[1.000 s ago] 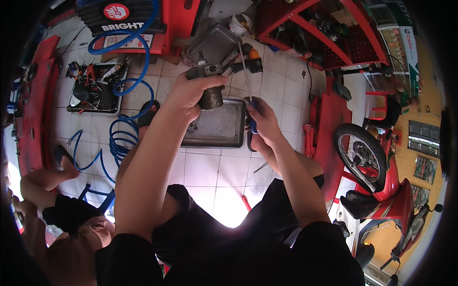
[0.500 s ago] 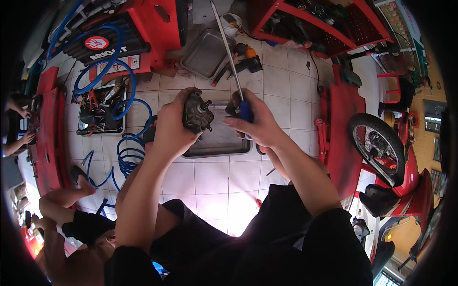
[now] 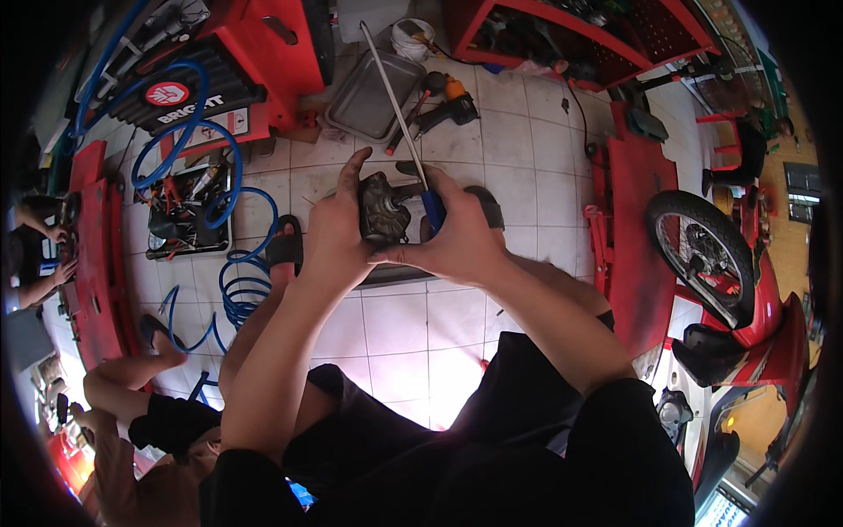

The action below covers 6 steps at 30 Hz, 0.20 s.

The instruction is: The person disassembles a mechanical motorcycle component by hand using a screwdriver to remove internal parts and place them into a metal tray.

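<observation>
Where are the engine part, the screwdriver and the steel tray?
engine part (image 3: 383, 211), head view, on its dark grimy body beside the left thumb.
screwdriver (image 3: 393, 95), head view, on the bare metal shaft.
steel tray (image 3: 373, 92), head view, on its flat inner floor.

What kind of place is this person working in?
Most likely a motorbike repair shop. A red motorbike stands on the right, a coiled blue air hose and a tray of tools lie on the tiled floor, and red shelving lines the back.

Dark greasy engine part, blue-handled screwdriver upright
</observation>
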Available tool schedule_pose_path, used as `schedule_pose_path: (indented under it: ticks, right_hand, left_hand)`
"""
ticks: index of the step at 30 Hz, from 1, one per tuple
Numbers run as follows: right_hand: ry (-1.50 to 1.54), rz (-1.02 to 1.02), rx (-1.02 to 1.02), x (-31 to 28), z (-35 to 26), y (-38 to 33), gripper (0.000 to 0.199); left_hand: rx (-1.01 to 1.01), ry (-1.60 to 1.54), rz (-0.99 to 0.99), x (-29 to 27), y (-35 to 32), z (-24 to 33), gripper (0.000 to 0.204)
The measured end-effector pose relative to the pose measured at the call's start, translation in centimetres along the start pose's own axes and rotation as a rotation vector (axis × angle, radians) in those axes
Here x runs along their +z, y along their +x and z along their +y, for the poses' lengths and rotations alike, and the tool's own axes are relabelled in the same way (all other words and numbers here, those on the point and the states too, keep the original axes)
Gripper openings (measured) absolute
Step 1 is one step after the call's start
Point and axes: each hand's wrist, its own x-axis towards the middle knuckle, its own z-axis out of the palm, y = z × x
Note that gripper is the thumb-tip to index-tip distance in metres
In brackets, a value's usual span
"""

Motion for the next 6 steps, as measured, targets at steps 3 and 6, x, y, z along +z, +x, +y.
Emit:
schedule_pose_path:
  ticks: [3,6]
  right_hand:
    - [-0.004,-0.022,0.067,-0.29,-0.18,-0.14,0.093]
    - [0.015,0.007,0.031,-0.09,-0.27,-0.15,0.089]
  left_hand:
    - [0.008,0.028,-0.027,-0.18,0.03,-0.08,0.101]
    - [0.036,0.066,-0.013,-0.49,-0.14,-0.08,0.093]
